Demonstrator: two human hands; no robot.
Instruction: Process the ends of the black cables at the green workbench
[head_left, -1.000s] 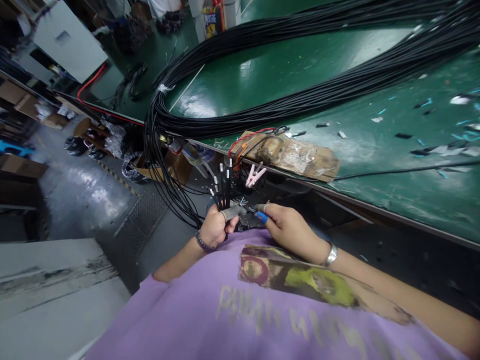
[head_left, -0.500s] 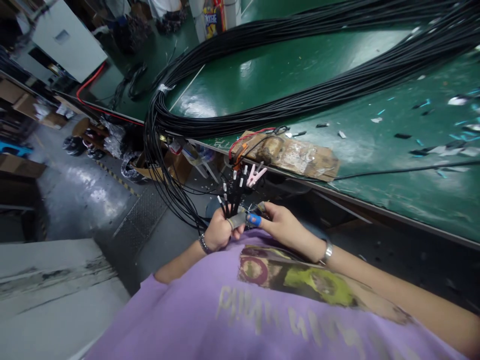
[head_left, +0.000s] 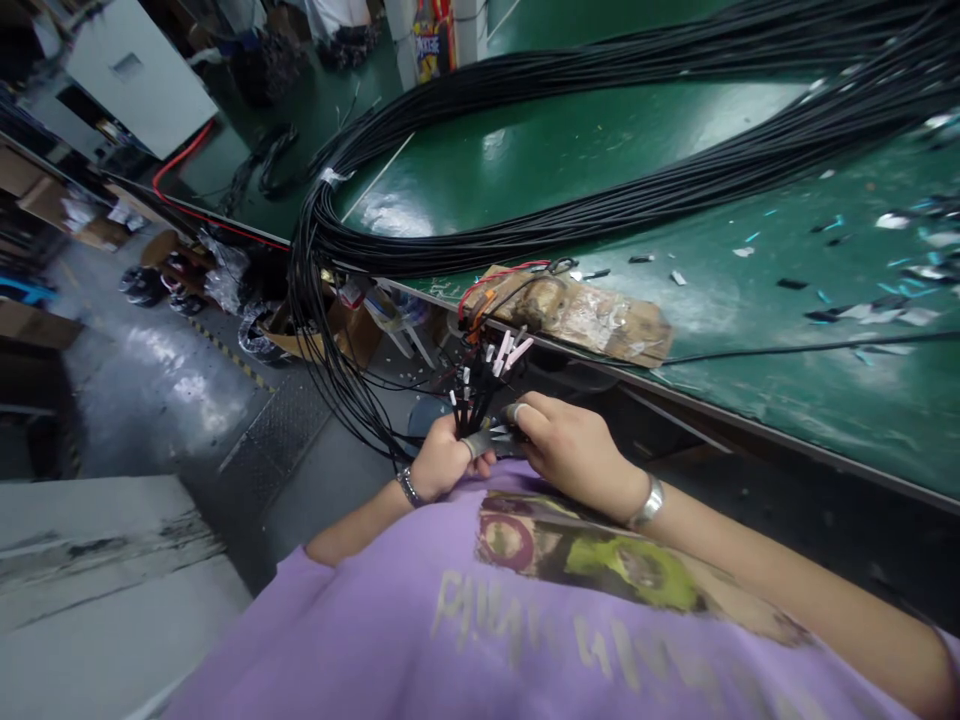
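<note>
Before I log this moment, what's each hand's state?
Left hand: closed, holding a bunch of black cables.
Right hand: curled; whether it holds anything cannot be told.

Lilac short-slv tee [head_left: 337, 620], dk print [head_left: 555, 555] w/ yellow-green patch [head_left: 637, 573] + maroon ring [head_left: 528, 541], greyish lettering [head_left: 463, 612] below. L hand [head_left: 439, 460]: grey thumb wrap [head_left: 476, 443], dk metallic link bracelet [head_left: 409, 487] at wrist. R hand [head_left: 574, 450]: greyish finger wrap [head_left: 513, 412], wide silver cuff [head_left: 651, 502] at wrist.

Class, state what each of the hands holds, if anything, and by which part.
The left hand grips several black cables near their white-tipped ends; whether the right hand, close beside it, holds anything cannot be told.
</note>
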